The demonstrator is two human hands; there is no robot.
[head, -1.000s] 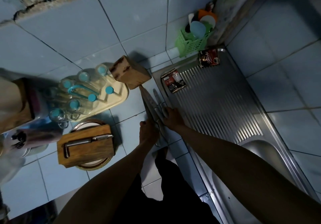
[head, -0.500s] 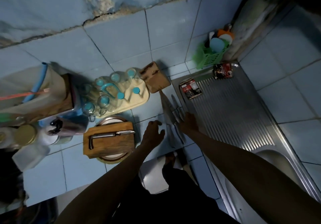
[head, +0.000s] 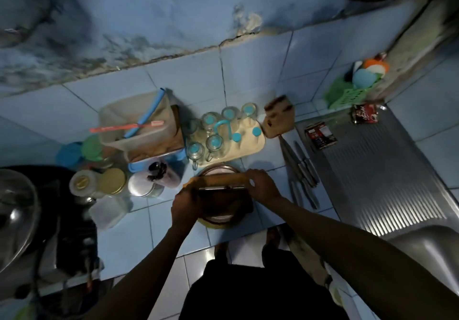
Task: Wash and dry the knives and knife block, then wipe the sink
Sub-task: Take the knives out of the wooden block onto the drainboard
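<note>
Holding the wooden board point(head: 224, 201) by its two ends, left hand point(head: 185, 203) and right hand point(head: 262, 186) curl round its edges; a metal tool point(head: 222, 187) lies crosswise on top. Knives point(head: 299, 170) lie on the tiled surface point(head: 268, 155) just right of the right hand, long axes pointing away toward the knife block point(head: 279, 117).

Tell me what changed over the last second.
Both hands left the knives and moved left to the wooden cutting board: the left hand now grips its left edge, the right hand its right edge. The knives, knife block and tray of glasses stayed put.
</note>
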